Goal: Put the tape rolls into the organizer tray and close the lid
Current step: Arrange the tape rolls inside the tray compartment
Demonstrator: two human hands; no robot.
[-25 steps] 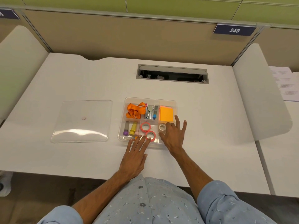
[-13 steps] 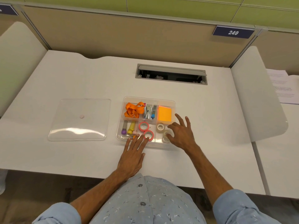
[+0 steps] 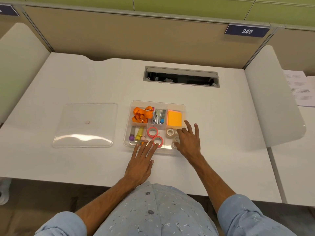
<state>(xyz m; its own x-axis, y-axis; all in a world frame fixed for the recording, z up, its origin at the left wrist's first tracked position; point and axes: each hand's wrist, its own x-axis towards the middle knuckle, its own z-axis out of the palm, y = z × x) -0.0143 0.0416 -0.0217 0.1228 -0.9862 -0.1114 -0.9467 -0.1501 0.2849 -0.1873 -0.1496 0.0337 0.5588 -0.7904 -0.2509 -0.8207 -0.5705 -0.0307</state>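
A clear organizer tray point(image 3: 184, 106) sits mid-desk. Its near middle compartment holds two pink tape rolls point(image 3: 152, 131) point(image 3: 158, 141). The near right compartment holds a white tape roll point(image 3: 170, 132) and two more pale rolls point(image 3: 174, 144), partly hidden by my right hand point(image 3: 188, 140). That hand hovers over the tray's right side, fingers spread, holding nothing. My left hand point(image 3: 142, 160) lies flat on the desk, its fingertips touching the tray's near rim beside the nearer pink roll. The clear lid point(image 3: 85, 125) lies flat on the desk left of the tray.
The tray also holds an orange lanyard point(image 3: 141, 114), a stapler point(image 3: 157, 116), orange sticky notes point(image 3: 174, 118) and markers point(image 3: 136, 133). A cable slot point(image 3: 181, 76) opens at the back of the desk. White dividers flank both sides; papers point(image 3: 300, 87) lie far right.
My right hand drew back to the right out of the near right compartment, uncovering pale rolls there. The left hand stayed at the tray's near rim.
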